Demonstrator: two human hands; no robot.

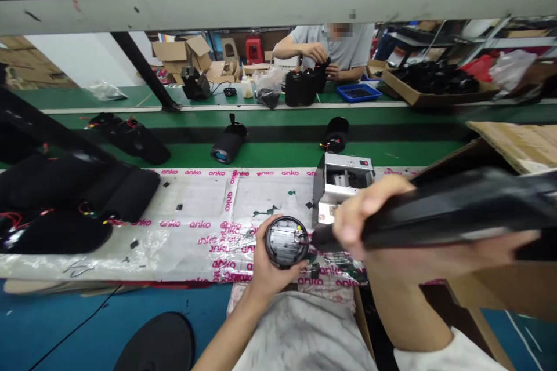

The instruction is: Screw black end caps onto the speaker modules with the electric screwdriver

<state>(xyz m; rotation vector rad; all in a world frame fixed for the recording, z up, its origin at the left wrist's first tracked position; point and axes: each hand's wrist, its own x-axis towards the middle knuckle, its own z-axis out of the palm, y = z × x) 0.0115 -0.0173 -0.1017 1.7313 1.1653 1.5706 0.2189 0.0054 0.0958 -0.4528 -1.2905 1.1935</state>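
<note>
My left hand (272, 266) is wrapped round a black cylindrical speaker (285, 243), its end facing up. Inside the rim is a dark ribbed disc, with small wires at its right side. In my right hand (376, 211) is a long black electric screwdriver (444, 214), blurred by motion. Its narrow front end points left, close to the speaker's right edge; whether it touches I cannot tell. Just behind the screwdriver stands a silver metal screw feeder (346, 177).
Black fabric-covered speaker bodies (82, 197) with loose wires are piled at the left. Two more speakers, one left (230, 142) and one right (337, 133), lie on the green strip. A cardboard box (513, 145) stands at the right. Across the bench, a person (337, 49) handles black parts.
</note>
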